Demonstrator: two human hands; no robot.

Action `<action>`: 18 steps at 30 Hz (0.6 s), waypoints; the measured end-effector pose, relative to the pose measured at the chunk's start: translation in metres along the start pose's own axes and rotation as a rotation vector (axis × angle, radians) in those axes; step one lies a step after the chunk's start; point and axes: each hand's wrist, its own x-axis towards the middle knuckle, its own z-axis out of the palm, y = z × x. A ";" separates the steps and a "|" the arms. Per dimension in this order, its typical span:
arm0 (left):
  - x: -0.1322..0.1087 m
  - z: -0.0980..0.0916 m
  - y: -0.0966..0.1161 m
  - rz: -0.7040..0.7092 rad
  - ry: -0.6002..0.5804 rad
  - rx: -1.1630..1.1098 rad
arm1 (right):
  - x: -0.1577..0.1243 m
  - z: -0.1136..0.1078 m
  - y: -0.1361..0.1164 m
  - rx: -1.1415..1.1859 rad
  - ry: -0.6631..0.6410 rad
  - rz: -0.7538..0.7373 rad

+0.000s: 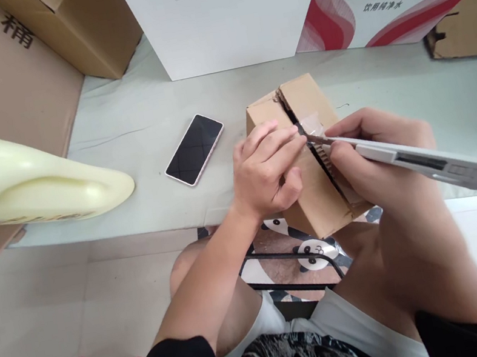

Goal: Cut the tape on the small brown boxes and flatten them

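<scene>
A small brown cardboard box [314, 189] lies on the table's near edge, its top seam taped with clear tape. My left hand [265, 171] rests on the box's left flap, fingers curled and pressing the top, fingertips beside the seam. My right hand [381, 147] grips a grey utility knife [424, 161], whose blade tip touches the taped seam between the flaps. The knife handle points out to the right.
A black smartphone [194, 148] lies face up on the grey table [134, 160], left of the box. A pale yellow plastic object [36, 183] juts in from the left. Large cardboard boxes [86, 21] and a white carton [232, 13] stand behind. A stool frame [291, 267] shows between my knees.
</scene>
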 end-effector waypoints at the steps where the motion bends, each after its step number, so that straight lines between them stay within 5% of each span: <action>1: 0.000 0.000 0.000 -0.004 -0.004 -0.001 | 0.000 0.000 0.000 0.001 -0.004 -0.006; 18: -0.003 -0.002 -0.004 -0.023 -0.079 -0.035 | -0.009 -0.008 0.005 0.043 -0.060 -0.110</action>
